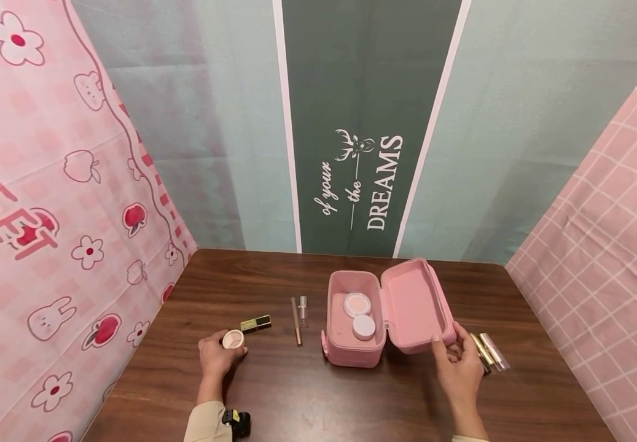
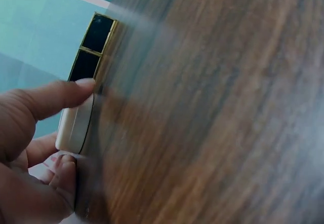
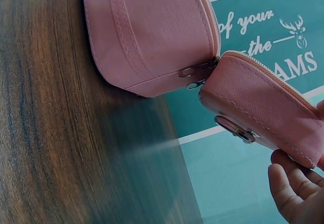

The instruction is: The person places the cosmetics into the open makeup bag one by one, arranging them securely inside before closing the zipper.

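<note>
My left hand [image 1: 217,357] pinches a round, white-sided makeup compact [image 1: 233,339] whose pan is split into three pale shades. In the left wrist view, thumb and fingers hold the compact [image 2: 76,125] by its rim, low at the tabletop. A gold-and-black lipstick tube [image 1: 255,323] lies just beyond it. Right of centre stands a pink zip-up cosmetic case [image 1: 355,358], its lid [image 1: 414,301] swung out to the right. My right hand [image 1: 458,362] grips the lid's front corner. Inside the case are a round compact [image 1: 357,304] and a white round jar [image 1: 363,327].
Between the left hand and the case lie a thin brown pencil [image 1: 297,322] and a small clear-and-silver tube [image 1: 303,310]. Several gold and clear tubes [image 1: 494,351] lie right of the right hand. Fabric walls [image 1: 235,153] border the wooden table [image 1: 274,399] at back and sides.
</note>
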### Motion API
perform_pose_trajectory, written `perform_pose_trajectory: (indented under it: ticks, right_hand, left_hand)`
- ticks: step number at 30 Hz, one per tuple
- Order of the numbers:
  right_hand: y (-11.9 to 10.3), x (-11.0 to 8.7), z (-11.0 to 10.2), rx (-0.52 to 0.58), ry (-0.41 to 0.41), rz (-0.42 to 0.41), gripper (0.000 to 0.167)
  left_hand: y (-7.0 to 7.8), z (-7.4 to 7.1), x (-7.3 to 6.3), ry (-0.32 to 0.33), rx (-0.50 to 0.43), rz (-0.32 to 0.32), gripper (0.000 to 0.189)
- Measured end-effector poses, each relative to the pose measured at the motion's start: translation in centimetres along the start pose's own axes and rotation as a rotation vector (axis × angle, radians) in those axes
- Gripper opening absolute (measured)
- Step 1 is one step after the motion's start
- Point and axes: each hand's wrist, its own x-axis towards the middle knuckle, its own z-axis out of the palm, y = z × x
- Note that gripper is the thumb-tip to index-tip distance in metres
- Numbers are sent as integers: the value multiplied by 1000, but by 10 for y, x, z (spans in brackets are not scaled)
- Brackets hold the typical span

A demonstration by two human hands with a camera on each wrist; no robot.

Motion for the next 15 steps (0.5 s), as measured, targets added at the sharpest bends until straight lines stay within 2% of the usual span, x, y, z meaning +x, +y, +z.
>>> perform_pose_trajectory:
  ticks: [8, 15]
  right_hand:
    - [4, 0, 0, -3, 1, -9, 45]
    - [1, -1, 0, -6, -1, 6, 46]
  left_hand:
    - [4, 1, -1, -18, 53, -42, 56]
    - [9, -6, 1, -70, 29, -48, 58]
